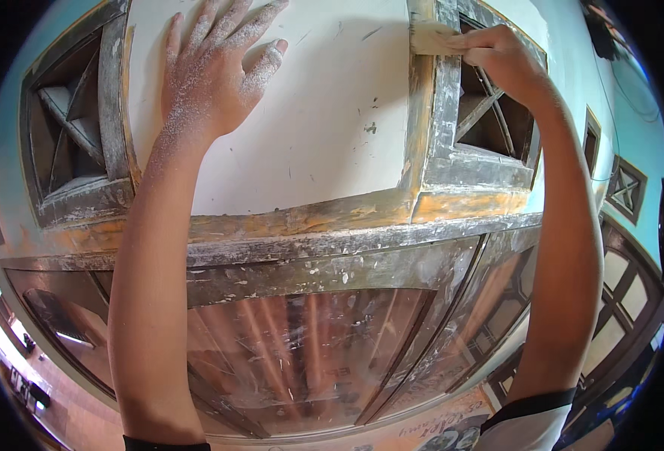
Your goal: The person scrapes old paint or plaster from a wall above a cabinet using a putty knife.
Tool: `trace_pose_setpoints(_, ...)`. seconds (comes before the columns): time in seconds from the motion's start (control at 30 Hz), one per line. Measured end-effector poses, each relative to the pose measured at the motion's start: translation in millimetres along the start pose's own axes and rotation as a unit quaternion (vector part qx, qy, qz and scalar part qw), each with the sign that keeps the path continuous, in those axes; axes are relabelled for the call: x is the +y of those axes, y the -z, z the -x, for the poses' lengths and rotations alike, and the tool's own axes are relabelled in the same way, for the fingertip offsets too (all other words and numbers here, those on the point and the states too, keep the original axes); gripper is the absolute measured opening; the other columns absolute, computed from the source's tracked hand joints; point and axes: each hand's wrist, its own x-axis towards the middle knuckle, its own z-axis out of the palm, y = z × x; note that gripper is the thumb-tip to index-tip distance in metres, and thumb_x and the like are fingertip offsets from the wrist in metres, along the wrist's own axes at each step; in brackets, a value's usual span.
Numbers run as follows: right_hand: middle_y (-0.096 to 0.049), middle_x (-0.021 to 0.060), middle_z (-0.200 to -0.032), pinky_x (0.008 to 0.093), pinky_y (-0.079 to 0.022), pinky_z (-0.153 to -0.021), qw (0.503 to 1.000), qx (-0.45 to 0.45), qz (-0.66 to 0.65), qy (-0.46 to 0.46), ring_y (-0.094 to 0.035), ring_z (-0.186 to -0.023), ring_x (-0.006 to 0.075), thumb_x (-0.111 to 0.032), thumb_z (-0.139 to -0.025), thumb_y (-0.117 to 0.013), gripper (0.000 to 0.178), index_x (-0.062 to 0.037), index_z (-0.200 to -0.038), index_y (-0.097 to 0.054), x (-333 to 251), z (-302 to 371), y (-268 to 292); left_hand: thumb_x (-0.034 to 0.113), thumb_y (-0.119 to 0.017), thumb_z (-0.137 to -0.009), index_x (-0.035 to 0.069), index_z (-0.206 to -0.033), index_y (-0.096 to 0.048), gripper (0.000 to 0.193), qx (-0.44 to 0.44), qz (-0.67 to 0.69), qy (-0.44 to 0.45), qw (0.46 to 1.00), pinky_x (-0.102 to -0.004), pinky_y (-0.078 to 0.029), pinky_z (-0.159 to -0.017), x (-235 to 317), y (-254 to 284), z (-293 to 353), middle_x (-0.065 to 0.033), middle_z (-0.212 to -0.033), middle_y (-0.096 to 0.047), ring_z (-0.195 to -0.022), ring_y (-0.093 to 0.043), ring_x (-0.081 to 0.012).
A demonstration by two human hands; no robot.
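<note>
At 8 o'clock, far left, a brownish floor was visible. At 10 o'clock stood the left vent, a weathered wooden frame with crossed slats, pale dust lying along its lower edge. The left hand, at 11 o'clock, rested on the white panel, which filled the 12 o'clock position and bore scattered dark marks. Its fingers were released and spread, gripping nothing; white powder coated the hand and wrist, and some fingertips ran off the upper edge. Below the panel, a worn wooden ledge with flaked paint crossed the view above a glazed section at 6 o'clock.

At 1 o'clock the pale pad lay against the upper part of a scuffed upright strip, beside the right vent, likewise cross-slatted. The right hand, between 1 and 2 o'clock, grasped the pad's right end between thumb and fingers, its forearm passing right of the vent. A smaller vent was noted at 3 o'clock.
</note>
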Motion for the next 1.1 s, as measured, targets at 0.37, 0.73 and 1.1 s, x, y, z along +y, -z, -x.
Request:
trace_pose_setpoints(0.37, -0.08, 0.0133, -0.107, 0.0311, -0.052, -0.102, 1.0, 0.018, 0.001, 0.015, -0.073, -0.1, 0.0203, -0.015, -0.085, -0.061, 0.038, -0.0023, -0.116, -0.08, 9.6, -23.2, 0.0, 0.035, -0.059, -0.101, 0.018, -0.152, -0.054, 0.054, 0.002, 0.006, 0.0, 1.0, -0.0588, -0.013, -0.129, 0.8, 5.1, 2.2, -0.0084, -0.168, -0.038, -0.159, -0.026, -0.0329)
trace_pose_setpoints(0.73, -0.08, 0.0134, -0.107, 0.0325, -0.051, -0.102, 1.0, 0.013, 0.016, -0.004, -0.072, -0.101, 0.0217, -0.017, -0.087, -0.062, 0.038, -0.0033, -0.118, -0.08, 0.9, -30.0, 3.4, 0.037, -0.058, -0.101, 0.019, -0.153, -0.053, 0.055, -0.022, -0.011, 0.018, 1.0, -0.0584, -0.012, -0.13, 8.4, 13.0, 0.9, -0.0077, -0.169, -0.037, -0.16, -0.024, -0.0313)
trace_pose_setpoints(1.1, -0.079, 0.014, -0.113, 0.032, -0.052, -0.103, 0.999, 0.0, -0.052, 0.013, -0.072, -0.105, 0.0199, -0.016, -0.091, -0.064, 0.033, -0.0006, -0.115, -0.079, 41.0, -14.7, 9.7, 0.04, -0.056, -0.102, 0.019, -0.156, -0.05, 0.058, -0.01, -0.018, 0.001, 1.0, -0.057, -0.011, -0.131, 2.4, 0.7, 0.4, -0.0063, -0.171, -0.034, -0.161, -0.021, -0.0305)
